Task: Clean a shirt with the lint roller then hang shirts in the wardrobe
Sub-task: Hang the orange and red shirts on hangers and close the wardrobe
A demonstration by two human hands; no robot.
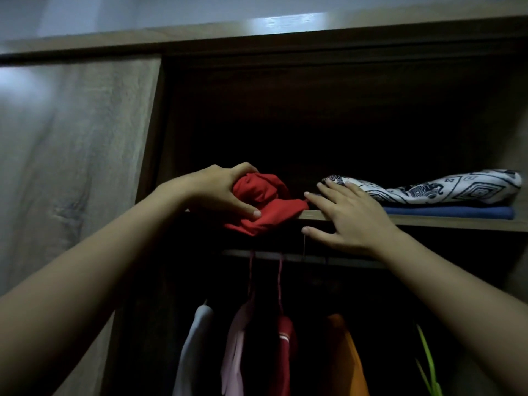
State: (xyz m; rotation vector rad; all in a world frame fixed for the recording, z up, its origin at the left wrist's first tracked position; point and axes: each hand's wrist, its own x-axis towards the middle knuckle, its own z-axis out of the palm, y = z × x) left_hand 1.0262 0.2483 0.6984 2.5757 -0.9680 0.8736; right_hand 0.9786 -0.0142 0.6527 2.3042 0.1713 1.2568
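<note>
**Head view.** The wardrobe [285, 81] stands open, with its sliding door [71, 167] pushed to the left. The upper shelf [428, 223] carries the red shirt [268, 198] at its left end. The shirt is bunched into a loose ball, and its lower fold hangs over the front edge of the shelf.

The left hand [220, 192] grasps the red shirt: the fingers curl over the top of the bundle and the thumb presses into its front. The right hand [354, 221] is released, with fingers straight and spread. It lies across the shelf edge just right of the red shirt. Its fingertips reach the near end of a folded patterned cloth [445, 187], which lies on a folded blue garment [457, 213].

Below the shelf runs a rail [285, 257]. From it hang a white garment [197, 344], a pink garment [237, 347], a dark red garment [285, 355] and an orange garment [343, 358]. No lint roller is in view.

**Step in hand.** The frame suggests that the red shirt is being handled at the shelf. Whether it is being taken down or put up cannot be told.

**Next move.** If the shirt is coming down for cleaning, the left hand must keep its grasp and draw the bundle clear of the shelf edge. The right hand should catch the hanging fold so that the shirt does not drag against the folded stack beside it.
</note>
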